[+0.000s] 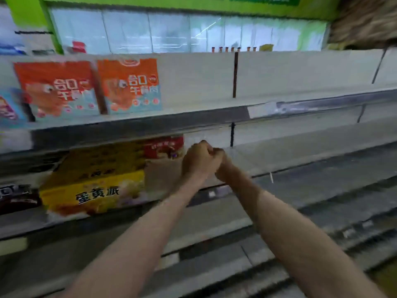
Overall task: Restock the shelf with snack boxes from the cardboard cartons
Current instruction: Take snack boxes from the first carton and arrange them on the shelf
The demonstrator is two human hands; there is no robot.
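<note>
The view is blurred. My left hand point(196, 161) and my right hand point(221, 163) meet in front of the middle shelf point(279, 155), both with fingers curled and touching each other. Nothing shows between them. Just left of my hands, a red snack box point(164, 147) stands at the back of that shelf. Further left, yellow snack boxes point(94, 190) are stacked. Two orange boxes point(131, 84) stand upright on the upper shelf point(193, 119). No cardboard carton is in view.
A dark brown box point(17, 196) sits at the far left of the middle shelf. Right of the orange boxes, the upper shelf shows only its white back panel point(300, 72). Lower shelf edges point(214, 239) step out toward me. Small bottles point(233, 49) line the top shelf.
</note>
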